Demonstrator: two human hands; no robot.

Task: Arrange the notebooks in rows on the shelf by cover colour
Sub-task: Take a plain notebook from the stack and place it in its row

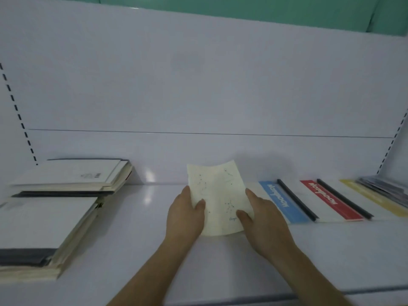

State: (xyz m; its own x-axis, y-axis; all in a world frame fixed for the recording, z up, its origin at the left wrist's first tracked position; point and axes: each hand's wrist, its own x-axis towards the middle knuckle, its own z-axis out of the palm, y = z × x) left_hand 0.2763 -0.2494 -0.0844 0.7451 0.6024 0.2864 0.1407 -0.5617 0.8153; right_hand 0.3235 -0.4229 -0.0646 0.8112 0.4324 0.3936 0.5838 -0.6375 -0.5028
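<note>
A thin cream notebook (218, 193) with small blue constellation drawings is held over the middle of the white shelf (141, 239). My left hand (186, 214) grips its left edge and my right hand (263, 219) grips its right edge, thumbs on the cover. To the right, notebooks lie in a row: one with a blue band (283, 202), one with a red band (329, 200), one with a yellow band (375, 200). On the left stand two stacks of white-covered notebooks, a near one (42, 226) and a far one (72, 175).
A white back panel (198, 85) rises behind the shelf, with slotted uprights at both sides. A blurred pile of dark-edged notebooks (384, 188) lies at the far right. The shelf's front edge (265, 297) runs along the bottom.
</note>
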